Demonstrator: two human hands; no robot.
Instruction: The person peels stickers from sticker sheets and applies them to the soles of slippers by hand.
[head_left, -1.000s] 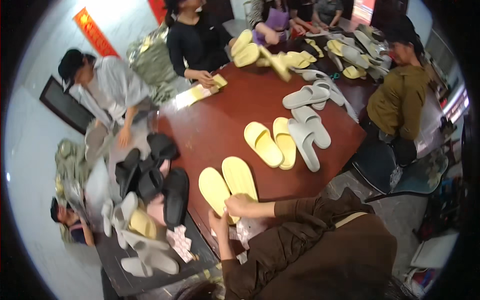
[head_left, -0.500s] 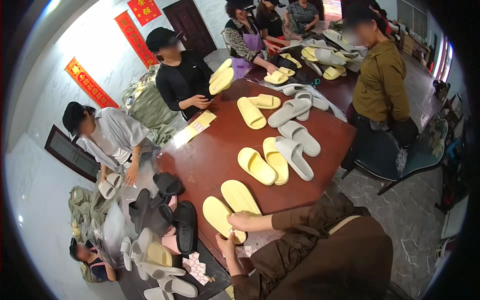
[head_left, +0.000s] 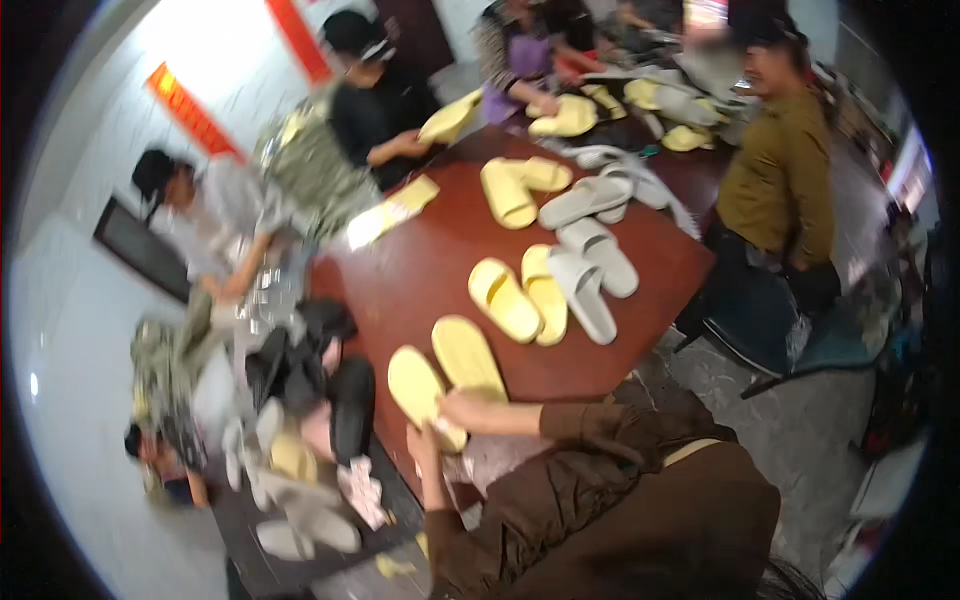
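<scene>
A yellow slipper (head_left: 411,377) lies in front of me with its flat face up; no strap shows on it. My left hand (head_left: 427,445) grips its near end. On the same end my right hand (head_left: 472,410) presses with its fingers drawn together. Motion blur hides what is between those fingers. Right beside it, partly behind my right hand, lies a second yellow slipper (head_left: 466,350), also flat face up.
Paired yellow slippers (head_left: 503,298) and grey slippers (head_left: 590,295) lie across the red-brown table (head_left: 400,290). Black slippers (head_left: 350,405), pale ones (head_left: 305,505) and patterned labels (head_left: 362,492) crowd the left. Several people work around the table; chairs (head_left: 755,325) stand at right.
The view has shifted and blurred. Both my hands stay at the yellow slipper's near end. Across the table, the person in black has lowered and tilted their yellow slipper.
</scene>
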